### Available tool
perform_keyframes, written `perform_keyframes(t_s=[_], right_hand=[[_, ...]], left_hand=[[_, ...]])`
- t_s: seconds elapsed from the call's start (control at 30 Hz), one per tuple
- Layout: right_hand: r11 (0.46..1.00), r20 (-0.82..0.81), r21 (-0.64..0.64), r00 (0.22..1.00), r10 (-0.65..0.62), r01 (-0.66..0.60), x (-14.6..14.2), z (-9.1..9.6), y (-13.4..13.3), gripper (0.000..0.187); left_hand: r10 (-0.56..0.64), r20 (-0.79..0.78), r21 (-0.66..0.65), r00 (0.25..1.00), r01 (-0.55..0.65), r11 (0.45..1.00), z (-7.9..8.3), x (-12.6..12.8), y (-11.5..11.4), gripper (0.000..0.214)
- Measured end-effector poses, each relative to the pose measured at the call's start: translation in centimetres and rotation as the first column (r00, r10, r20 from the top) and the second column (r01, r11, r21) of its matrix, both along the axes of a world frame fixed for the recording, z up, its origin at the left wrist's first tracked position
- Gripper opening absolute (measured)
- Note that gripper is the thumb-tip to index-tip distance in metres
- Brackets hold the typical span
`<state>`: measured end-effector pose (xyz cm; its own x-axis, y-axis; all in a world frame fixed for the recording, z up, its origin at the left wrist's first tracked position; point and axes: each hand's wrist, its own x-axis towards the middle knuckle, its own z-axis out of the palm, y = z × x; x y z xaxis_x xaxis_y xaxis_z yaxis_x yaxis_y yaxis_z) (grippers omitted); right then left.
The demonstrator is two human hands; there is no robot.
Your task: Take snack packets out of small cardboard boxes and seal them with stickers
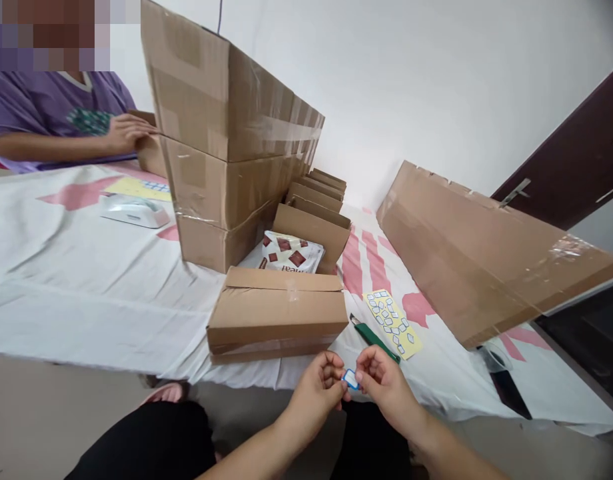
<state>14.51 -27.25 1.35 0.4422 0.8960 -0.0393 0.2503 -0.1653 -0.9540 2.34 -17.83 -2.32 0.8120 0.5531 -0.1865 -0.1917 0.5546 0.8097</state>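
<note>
A small white sticker with a blue border (351, 379) is pinched between my two hands, in front of the table's near edge. My left hand (320, 385) has its fingers curled, thumb and fingertips at the sticker's left side. At its right edge, the thumb and forefinger of my right hand (384, 379) press together. Just beyond my hands lie a green box cutter (375, 340) and a yellow sheet of similar stickers (392, 323). A closed brown cardboard box (281, 310) sits left of them, near the table's edge.
Behind the closed box, an open carton (314, 223) holds printed packets (292, 253). Taped boxes (201, 153) are stacked high at left. A large cardboard panel (486, 247) leans at right. Across the table, a co-worker's hand (129, 133) touches a box; a white tape dispenser (135, 211) lies nearby.
</note>
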Motion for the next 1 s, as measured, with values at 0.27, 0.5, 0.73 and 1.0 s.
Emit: perform_keyframes(t_s=[0.27, 0.5, 0.73, 1.0], right_hand=[[0.999, -0.027, 0.026, 0.999, -0.033, 0.033, 0.8, -1.0, 0.0, 0.024], [0.999, 0.305, 0.036, 0.952, 0.002, -0.013, 0.4, -1.1, 0.3, 0.005], [0.985, 0.581, -0.033, 0.799, 0.155, -0.167, -0.7, 0.2, 0.1, 0.015], [0.989, 0.527, -0.127, 0.84, 0.131, -0.074, -0.9, 0.0, 0.5, 0.01]], left_hand=[[-0.123, -0.079, 0.021, 0.989, 0.125, 0.992, 0.0, -0.2, 0.4, 0.023], [-0.106, -0.104, 0.014, 0.989, 0.108, 0.994, -0.2, -0.3, 0.5, 0.014], [-0.033, -0.15, 0.093, 0.988, 0.047, 0.995, -0.5, -0.1, 0.5, 0.02], [0.016, -0.196, 0.249, 0.981, 0.034, 0.968, -0.5, -0.1, 0.1, 0.019]])
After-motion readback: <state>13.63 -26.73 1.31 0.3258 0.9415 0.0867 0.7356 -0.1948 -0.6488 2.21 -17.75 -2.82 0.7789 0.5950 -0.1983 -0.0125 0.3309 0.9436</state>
